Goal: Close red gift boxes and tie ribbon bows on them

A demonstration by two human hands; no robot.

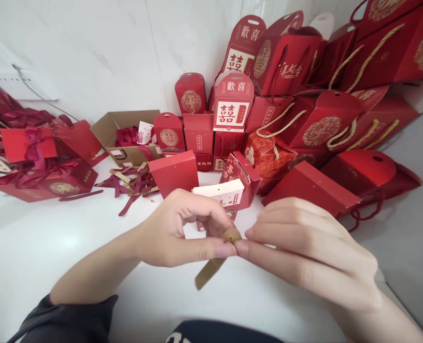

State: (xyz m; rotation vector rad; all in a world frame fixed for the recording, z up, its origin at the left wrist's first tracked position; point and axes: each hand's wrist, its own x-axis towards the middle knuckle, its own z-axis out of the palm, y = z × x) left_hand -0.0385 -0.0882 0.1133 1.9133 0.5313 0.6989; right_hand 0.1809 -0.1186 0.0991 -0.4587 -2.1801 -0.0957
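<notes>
Both hands meet over the white table, slightly right of centre. Between the thumb and fingers of my left hand [182, 228] is a gold-brown strip [209, 272], its flat tail hanging down to the left and its upper part curled into a small loop. My right hand [311, 247] pinches at the right side of that loop, fingertips touching it. Behind the hands, a small box with a white flap [220, 189] stands on the table, partly covered by my left hand.
Red gift boxes [234, 102] are stacked along the back and right. An open cardboard box [100, 128] holds dark red ribbon. Before it lies a pile of maroon and gold strips [134, 183]. Ribboned red boxes [46, 183] stand at the left.
</notes>
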